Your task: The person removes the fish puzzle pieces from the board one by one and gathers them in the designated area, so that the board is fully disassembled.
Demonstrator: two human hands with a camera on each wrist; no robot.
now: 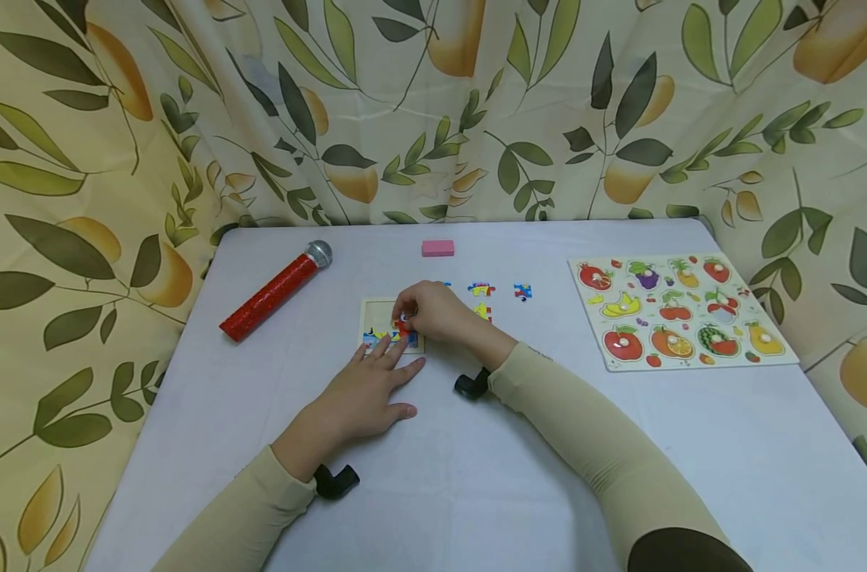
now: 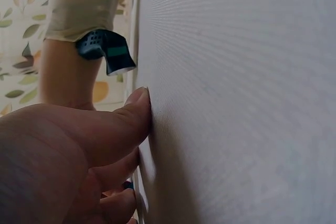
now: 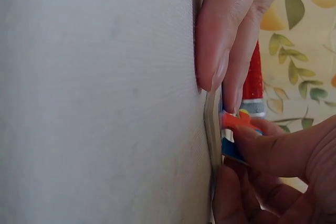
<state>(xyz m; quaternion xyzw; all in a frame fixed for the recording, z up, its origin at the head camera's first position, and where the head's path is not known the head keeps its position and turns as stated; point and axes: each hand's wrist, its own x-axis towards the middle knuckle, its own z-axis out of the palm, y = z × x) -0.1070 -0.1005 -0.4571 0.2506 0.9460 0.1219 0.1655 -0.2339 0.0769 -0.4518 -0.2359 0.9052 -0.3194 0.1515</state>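
A small wooden puzzle tray (image 1: 370, 311) lies on the table with several colourful pieces along its near side. My right hand (image 1: 436, 311) pinches a red and blue jigsaw piece (image 3: 240, 123) between thumb and fingers, over the tray's right part. My left hand (image 1: 358, 393) lies with fingers spread, its fingertips on the tray's near edge and the pieces there. In the left wrist view, the left thumb (image 2: 126, 121) rests at the white cloth. Loose jigsaw pieces, one of them (image 1: 522, 291) farthest right, lie beyond my right hand, which partly hides some.
A red glittery microphone (image 1: 272, 295) lies at the left. Behind the tray sits a pink block (image 1: 437, 248). A fruit picture board (image 1: 679, 314) occupies the table's right side. The table wears a white cloth (image 1: 433, 492), with a patterned curtain (image 1: 433, 111) behind it.
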